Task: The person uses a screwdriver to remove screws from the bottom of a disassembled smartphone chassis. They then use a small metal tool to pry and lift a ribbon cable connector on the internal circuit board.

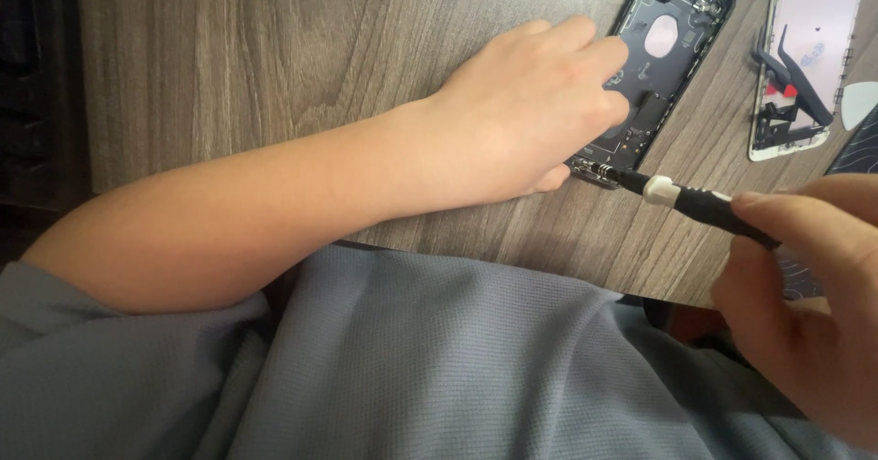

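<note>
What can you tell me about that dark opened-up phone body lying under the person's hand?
The phone housing is a dark, metallic-looking shell lying open side up on the wooden table, tilted diagonally. Inside show small components, a pale oval patch and dark flat parts. The left hand rests on its lower half, fingers pressing it down. The right hand holds a black screwdriver with a white collar, whose tip meets the housing's bottom edge.

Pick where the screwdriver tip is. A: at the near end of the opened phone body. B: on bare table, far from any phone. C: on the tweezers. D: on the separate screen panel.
A: the screwdriver in the right hand meets the near end of the phone body, which the left hand presses down.
</note>
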